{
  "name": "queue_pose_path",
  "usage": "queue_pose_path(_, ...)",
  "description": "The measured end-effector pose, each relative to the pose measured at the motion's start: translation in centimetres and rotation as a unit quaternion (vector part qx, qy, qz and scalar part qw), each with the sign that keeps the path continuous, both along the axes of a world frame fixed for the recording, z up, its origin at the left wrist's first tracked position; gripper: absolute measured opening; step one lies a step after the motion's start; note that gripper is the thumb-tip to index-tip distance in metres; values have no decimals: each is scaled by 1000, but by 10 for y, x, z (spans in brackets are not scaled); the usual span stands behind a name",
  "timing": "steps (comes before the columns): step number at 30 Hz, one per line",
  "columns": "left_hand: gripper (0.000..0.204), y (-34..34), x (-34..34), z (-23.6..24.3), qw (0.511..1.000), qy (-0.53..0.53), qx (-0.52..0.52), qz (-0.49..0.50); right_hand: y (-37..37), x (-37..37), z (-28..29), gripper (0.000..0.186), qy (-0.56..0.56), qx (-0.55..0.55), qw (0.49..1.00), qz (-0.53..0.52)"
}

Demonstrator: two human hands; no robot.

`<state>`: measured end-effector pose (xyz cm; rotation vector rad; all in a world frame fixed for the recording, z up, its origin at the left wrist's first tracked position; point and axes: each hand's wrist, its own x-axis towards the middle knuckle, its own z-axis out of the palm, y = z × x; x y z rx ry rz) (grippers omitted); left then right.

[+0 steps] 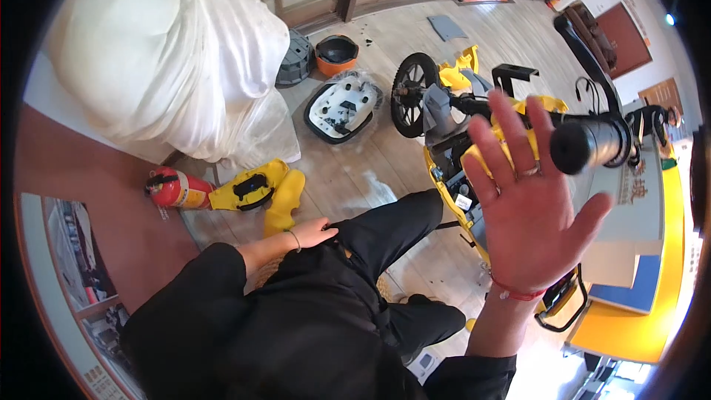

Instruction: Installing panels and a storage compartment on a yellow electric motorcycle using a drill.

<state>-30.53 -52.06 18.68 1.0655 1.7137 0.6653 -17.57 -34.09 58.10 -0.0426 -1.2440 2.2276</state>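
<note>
My right hand (pixel 527 211) is raised in front of the yellow electric motorbike (pixel 463 215). Its palm is turned toward me, the fingers are spread, and nothing is in it. A red string circles the wrist, and a ring is on one finger. Just right of the fingers is the black handlebar grip (pixel 585 145), apart from the hand as far as I can see. My left hand (pixel 315 234) rests on my lap against the black trousers (pixel 378 233), fingers curled together. A small dark spot shows at its fingertips, too unclear to name.
Yellow body panels (pixel 285 200) and a red fire extinguisher (pixel 178 189) lie on the left. Farther off are a white-lined shell (pixel 342 107), an orange helmet (pixel 337 55), and a white-draped object (pixel 185 67). Another person (pixel 655 122) is at the far right.
</note>
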Motion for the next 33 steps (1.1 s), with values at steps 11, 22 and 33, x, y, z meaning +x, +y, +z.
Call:
queue_pose_path(11,41,-32,2,-25,991,-26,11,127,-17,1,2,20,108,-204,972,-31)
queue_pose_path(22,33,28,-4,-118,930,-247,-49,269,-29,85,-35,32,15,-68,990,-119)
queue_pose_path(33,30,111,-29,-187,985,-109,-12,132,-28,-1,-29,24,102,-72,909,-397)
